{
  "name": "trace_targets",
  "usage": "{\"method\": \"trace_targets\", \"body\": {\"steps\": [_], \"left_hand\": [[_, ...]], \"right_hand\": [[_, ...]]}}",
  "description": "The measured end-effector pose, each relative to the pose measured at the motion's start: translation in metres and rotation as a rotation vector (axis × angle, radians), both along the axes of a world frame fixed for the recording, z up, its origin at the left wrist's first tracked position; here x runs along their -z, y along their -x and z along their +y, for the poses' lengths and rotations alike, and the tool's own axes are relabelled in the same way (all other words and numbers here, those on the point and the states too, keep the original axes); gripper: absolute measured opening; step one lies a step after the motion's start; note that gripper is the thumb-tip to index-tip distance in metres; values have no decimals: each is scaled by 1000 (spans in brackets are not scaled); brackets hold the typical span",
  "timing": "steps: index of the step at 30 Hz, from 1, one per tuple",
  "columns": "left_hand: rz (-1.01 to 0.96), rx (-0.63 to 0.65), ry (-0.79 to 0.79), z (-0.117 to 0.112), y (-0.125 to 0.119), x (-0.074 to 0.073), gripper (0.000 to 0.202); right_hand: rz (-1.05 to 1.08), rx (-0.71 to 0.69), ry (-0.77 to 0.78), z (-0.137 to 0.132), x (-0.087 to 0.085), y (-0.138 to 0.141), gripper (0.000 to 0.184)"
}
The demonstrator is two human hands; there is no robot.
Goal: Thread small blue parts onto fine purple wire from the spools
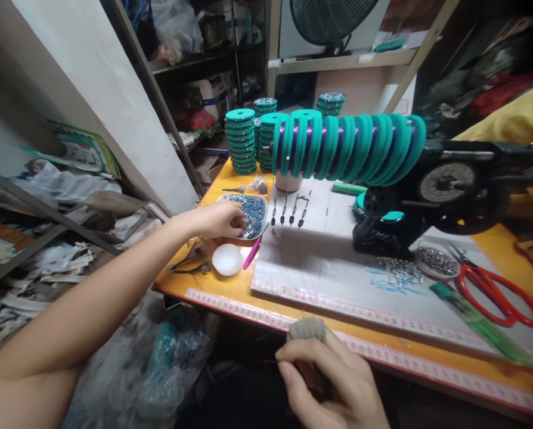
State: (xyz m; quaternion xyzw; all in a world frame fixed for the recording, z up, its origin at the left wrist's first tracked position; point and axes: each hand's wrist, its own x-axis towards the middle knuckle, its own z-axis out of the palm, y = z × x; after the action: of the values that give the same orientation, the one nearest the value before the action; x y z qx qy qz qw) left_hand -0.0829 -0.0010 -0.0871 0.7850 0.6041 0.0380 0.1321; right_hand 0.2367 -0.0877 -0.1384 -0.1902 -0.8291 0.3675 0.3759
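My left hand [224, 219] reaches across to a shallow blue dish [258, 205] full of small blue and silver pieces, with its fingers pinched among them. What it grips is too small to make out. My right hand [329, 378] is low at the table's front edge, closed on a small dark object, with a grey cloth wrap on one fingertip. A row of teal spools [347, 146] wound with purple line sits on a black winding machine [445, 190]. Several small dark sinkers [288, 213] lie on the white mat [320, 262].
Stacks of teal spools [241, 140] stand at the back. A white round lid [228, 260] and a pink pen [252, 253] lie by the dish. Red scissors [499, 292], a green tool [476, 322], and a tin of small metal bits [437, 261] are on the right. Cluttered shelves stand at left.
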Motion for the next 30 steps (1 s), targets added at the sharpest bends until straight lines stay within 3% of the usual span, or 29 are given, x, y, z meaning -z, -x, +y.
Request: {"method": "trace_targets", "body": {"steps": [8, 11, 14, 17, 19, 21, 23, 26, 30], "left_hand": [[4, -48, 49, 7, -7, -4, 9], [-40, -105, -4, 7, -8, -15, 5], [-132, -222, -159, -13, -14, -35, 6], [-305, -352, -292, -60, -38, -45, 11], [-765, -398, -250, -98, -64, -38, 8], [-1095, -420, -184, -131, -94, -20, 11], [-1431, -597, -126, -154, -122, 3, 15], [-1820, -810, -18, -169, -152, 34, 26], [-2134, -911, 33, -172, -172, 55, 22]], "right_hand": [[-41, 58, 6, -6, -6, 0, 11], [-3, 88, -5, -7, -6, 1, 11], [53, 127, 13, -5, -6, 2, 11], [68, 135, 39, -2, -5, 4, 11], [74, 132, 43, -2, -5, 6, 11], [78, 125, 43, -3, -6, 7, 11], [84, 120, 45, -5, -8, 9, 12], [93, 98, 81, -8, -12, 11, 13], [59, -36, 237, -12, -18, 15, 13]]}}
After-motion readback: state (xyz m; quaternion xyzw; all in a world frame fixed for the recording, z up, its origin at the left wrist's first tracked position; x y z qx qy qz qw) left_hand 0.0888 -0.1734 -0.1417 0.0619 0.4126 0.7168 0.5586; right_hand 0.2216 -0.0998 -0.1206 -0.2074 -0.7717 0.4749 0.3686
